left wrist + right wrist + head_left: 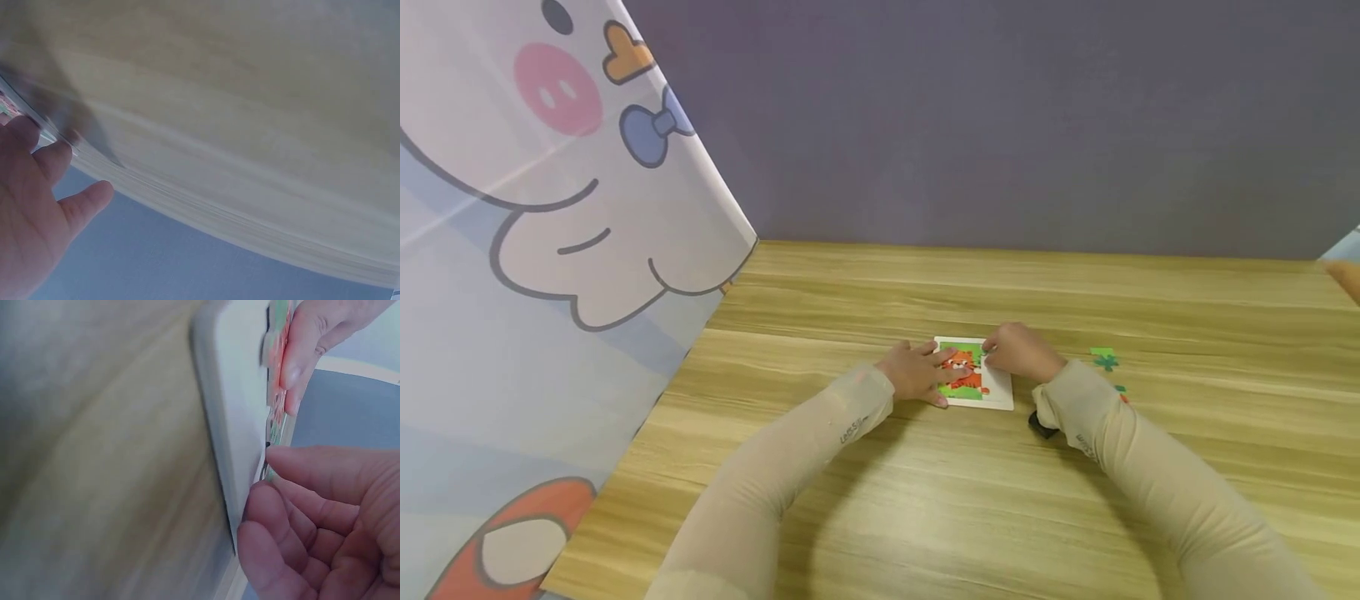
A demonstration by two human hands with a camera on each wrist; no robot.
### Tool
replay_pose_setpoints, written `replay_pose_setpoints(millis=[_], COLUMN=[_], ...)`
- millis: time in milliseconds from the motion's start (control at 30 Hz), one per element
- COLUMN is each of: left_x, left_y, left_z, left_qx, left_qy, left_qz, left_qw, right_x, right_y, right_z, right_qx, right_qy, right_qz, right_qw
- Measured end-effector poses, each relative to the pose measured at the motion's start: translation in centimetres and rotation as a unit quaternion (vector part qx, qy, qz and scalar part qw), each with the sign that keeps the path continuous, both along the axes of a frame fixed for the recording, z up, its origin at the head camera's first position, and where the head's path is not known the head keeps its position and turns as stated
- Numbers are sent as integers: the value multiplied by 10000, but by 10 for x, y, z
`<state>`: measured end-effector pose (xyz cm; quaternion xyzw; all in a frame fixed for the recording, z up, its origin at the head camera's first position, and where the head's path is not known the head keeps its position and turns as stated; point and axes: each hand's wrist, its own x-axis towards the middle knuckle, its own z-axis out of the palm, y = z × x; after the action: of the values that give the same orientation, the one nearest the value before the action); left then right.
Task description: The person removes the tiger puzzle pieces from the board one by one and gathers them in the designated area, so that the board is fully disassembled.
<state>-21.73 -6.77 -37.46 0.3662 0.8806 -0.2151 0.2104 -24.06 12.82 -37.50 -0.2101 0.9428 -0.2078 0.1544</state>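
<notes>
A jigsaw puzzle with an orange tiger on green lies in a white tray; the tray's right part shows bare white. My left hand lies across the picture from the left, fingers spread and pressing on the pieces. Over the tray's upper right, my right hand has thumb and index finger pinched on a small puzzle piece, mostly hidden by the fingertips. In the right wrist view, this pinch sits right at the edge of the joined pieces.
Several loose green and orange puzzle pieces lie on the wooden table, right of the tray. A dark grey panel rises behind the table. At the left hangs a cartoon-printed cloth. Part of another person's arm shows at the right edge.
</notes>
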Motion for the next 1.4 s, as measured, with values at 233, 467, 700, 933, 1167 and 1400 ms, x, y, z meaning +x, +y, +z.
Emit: replay_pose_setpoints(millis=[233,467,700,933,1167,1400], left_x=[2,1,-1,-3,0,-1], left_y=[0,1,0,-2,-1,-4], left_z=[-1,2,3,-2,-5,-1], left_qx=[49,24,99,162,230,107], left_qy=[-38,-20,-115,-210,-240,-184], left_qz=[74,58,180,215,177,153], left_qw=[10000,10000,9997,9994,9993,9997], right_x=[0,-3,-4,-2,0,-2], right_y=[3,7,9,7,1,-5], right_z=[-5,-5,-3,-6,-13,-16], right_qx=[-363,-908,-1215,-1544,-1695,-1925], right_qy=[-155,-415,-761,-993,-770,-773], right_qz=[-211,-590,-799,-883,-911,-1070], right_qw=[9990,9933,9864,9790,9783,9724])
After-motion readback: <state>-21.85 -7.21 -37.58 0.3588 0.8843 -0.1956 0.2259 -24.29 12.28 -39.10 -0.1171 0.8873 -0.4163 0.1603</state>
